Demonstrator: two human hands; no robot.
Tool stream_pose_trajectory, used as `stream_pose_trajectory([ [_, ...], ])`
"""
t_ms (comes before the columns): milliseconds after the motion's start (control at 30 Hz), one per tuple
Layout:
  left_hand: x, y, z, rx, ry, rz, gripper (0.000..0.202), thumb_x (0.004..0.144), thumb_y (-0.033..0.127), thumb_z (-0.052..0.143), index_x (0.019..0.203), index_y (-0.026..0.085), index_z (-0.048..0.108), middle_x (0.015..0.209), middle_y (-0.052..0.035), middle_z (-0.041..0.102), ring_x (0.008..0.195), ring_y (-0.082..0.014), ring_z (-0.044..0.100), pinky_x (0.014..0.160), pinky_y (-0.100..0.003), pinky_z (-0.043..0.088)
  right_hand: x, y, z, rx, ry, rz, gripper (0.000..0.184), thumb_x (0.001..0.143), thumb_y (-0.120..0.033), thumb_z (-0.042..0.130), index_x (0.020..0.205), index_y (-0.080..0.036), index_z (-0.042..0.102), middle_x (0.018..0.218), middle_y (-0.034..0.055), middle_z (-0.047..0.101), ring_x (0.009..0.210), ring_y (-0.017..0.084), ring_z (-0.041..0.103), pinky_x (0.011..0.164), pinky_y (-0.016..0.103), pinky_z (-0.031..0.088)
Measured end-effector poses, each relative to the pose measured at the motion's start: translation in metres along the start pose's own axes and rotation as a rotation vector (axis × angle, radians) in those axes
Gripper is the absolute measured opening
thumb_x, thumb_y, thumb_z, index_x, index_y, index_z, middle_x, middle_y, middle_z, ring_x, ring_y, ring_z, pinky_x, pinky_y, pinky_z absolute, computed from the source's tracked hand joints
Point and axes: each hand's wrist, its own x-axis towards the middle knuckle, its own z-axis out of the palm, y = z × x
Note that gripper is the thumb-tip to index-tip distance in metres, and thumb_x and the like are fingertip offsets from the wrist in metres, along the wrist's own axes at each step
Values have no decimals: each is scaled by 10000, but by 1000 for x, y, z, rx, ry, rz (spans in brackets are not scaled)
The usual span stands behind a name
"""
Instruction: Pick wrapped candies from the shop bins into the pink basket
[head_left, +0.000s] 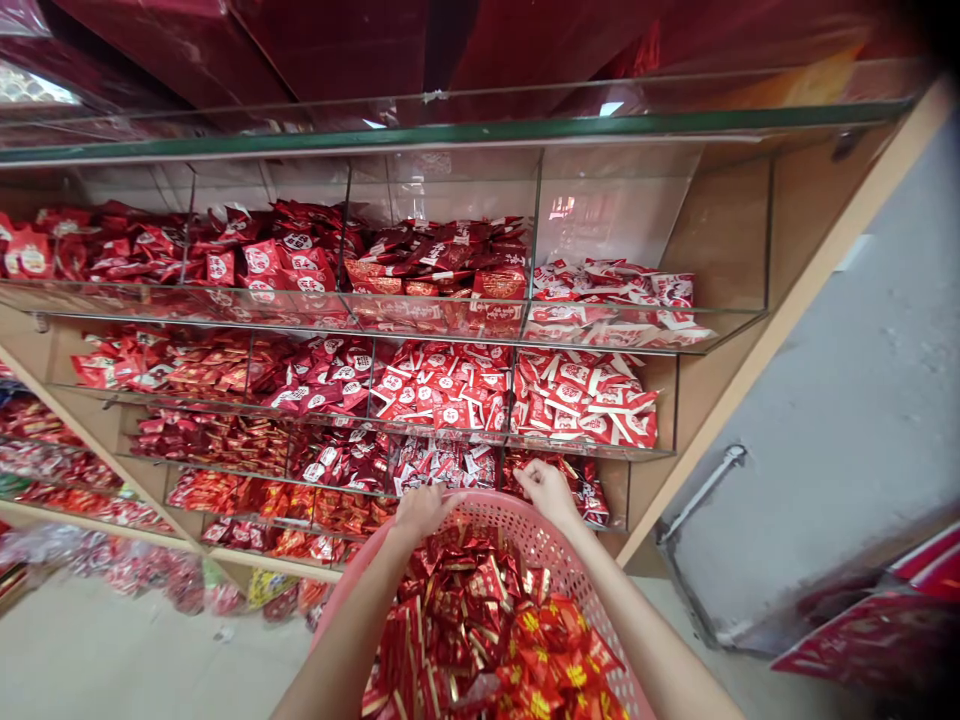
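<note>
A pink plastic basket (349,588) with a perforated wall stands before me, filled with small shiny packets. Dark red and gold ones (457,600) lie on its left side and bright red ones with yellow print (551,650) on its right. My left hand (422,510) is closed over the basket's far rim. Just beyond that rim, my right hand (547,490) is at a shelf compartment of dark red packets (591,492). Its thumb and fingertips are pinched together; whatever is between them, if anything, is too small to tell.
Tiered shelves with clear dividers hold red packets (442,385) in several compartments. A thick glass shelf edge (450,133) crosses above, with large dark red boxes (337,45) over it. At right are a wooden side panel (701,430) and a grey wall (832,420). Bagged goods (184,580) lie on the floor.
</note>
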Motion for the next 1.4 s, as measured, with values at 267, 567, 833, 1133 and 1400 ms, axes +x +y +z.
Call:
stream_pose_trajectory([
  [267, -2, 0, 1, -4, 12, -21, 802, 768, 719, 91, 981, 163, 628, 908, -153, 693, 889, -292, 636, 753, -387, 459, 39, 12, 26, -276, -98, 235, 289, 660, -303, 659, 908, -159, 625, 933, 138, 667, 861, 259, 626, 633, 292, 402],
  [567, -2, 1, 0, -3, 15, -23, 793, 779, 706, 81, 977, 164, 625, 905, -139, 697, 884, -276, 639, 751, -361, 455, 42, 15, 34, -206, -65, 282, 204, 680, -220, 597, 876, -183, 635, 911, 122, 672, 847, 232, 624, 608, 275, 397],
  [833, -1, 0, 1, -6, -4, -39, 779, 778, 708, 110, 991, 159, 619, 907, -150, 691, 898, -289, 632, 762, -369, 448, 20, 28, 10, 203, -100, 234, 215, 745, -387, 477, 718, -180, 528, 509, -45, 491, 471, 100, 474, 448, 205, 337],
  [1133, -2, 3, -4, -6, -32, -39, 749, 802, 677, 119, 1011, 158, 616, 944, -160, 685, 926, -278, 627, 789, -367, 442, -6, 17, -16, 858, -179, 379, 308, 677, -368, 651, 898, -187, 536, 473, -92, 416, 394, 63, 369, 378, 179, 270],
  [1400, 0, 1, -3, -6, -26, -24, 768, 786, 698, 112, 1002, 162, 618, 920, -158, 691, 903, -282, 634, 767, -375, 454, -31, -10, -13, 799, -496, 294, 345, 734, -341, 624, 1037, -175, 603, 922, 62, 648, 639, 138, 627, 639, 302, 530],
])
